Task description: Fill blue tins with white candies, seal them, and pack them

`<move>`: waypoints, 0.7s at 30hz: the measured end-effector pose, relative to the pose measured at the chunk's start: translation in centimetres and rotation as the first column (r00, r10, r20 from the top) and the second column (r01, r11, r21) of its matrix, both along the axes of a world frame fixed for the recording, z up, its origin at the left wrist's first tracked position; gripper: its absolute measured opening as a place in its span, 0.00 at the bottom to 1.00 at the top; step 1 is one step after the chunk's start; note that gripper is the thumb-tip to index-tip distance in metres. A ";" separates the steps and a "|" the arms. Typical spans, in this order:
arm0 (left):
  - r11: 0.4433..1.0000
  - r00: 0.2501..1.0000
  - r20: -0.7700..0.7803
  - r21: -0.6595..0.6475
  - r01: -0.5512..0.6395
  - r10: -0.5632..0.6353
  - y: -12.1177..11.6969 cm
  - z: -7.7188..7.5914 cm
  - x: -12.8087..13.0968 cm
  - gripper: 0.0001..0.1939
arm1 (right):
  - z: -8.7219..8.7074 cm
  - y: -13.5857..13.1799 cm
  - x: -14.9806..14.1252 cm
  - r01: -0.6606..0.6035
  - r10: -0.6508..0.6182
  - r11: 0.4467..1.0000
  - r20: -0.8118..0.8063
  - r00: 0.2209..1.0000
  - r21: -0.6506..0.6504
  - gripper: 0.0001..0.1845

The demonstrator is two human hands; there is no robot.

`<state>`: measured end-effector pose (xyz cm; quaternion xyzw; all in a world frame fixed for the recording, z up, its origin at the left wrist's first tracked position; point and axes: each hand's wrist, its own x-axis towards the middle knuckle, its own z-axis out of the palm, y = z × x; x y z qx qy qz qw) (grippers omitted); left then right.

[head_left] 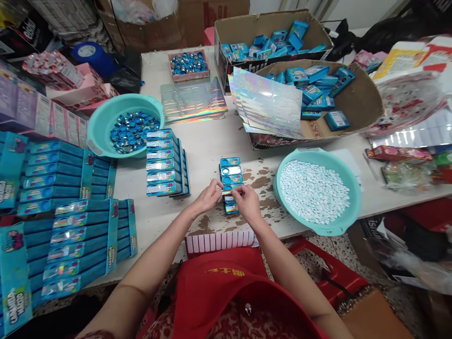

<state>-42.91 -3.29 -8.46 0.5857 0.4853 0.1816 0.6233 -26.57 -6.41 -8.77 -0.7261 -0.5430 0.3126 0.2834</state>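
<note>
A short row of small blue boxes (230,175) lies on the white table (208,141) in front of me. My left hand (208,197) and my right hand (248,201) meet over the near end of this row. Both pinch one small blue box (229,189) between fingertips and thumbs. More of the same boxes (231,207) show below the hands.
A teal basin of white pellets (315,190) sits at right, a teal basin of blue caps (130,132) at left. Stacked blue packs (165,162) stand left of the hands. Cardboard boxes of blue boxes (318,89), holographic sheets (268,101) and blue display cartons (67,207) surround them.
</note>
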 end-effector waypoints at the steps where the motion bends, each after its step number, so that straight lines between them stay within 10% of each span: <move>1: 1.000 1.000 -0.006 0.021 -0.007 0.007 0.4 -0.4 0.3 0.09 | 0.0 0.4 0.0 0.001 0.000 1.000 0.044 0.999 -0.014 0.09; 9: 0.974 0.982 0.082 -0.165 -0.158 0.173 1.0 -3.3 1.7 0.08 | -1.2 2.1 0.5 0.164 -0.154 0.985 0.164 0.974 -0.053 0.10; 15: 0.964 0.902 -0.351 0.008 -0.266 0.252 0.3 -3.2 0.7 0.15 | -1.9 1.4 0.9 0.199 -0.201 0.979 0.052 0.978 0.043 0.24; 21: 0.985 0.980 -0.092 0.013 -0.174 0.174 -4.4 -3.9 3.9 0.37 | -3.5 1.5 0.7 0.255 -0.255 0.967 -0.012 0.967 -0.017 0.16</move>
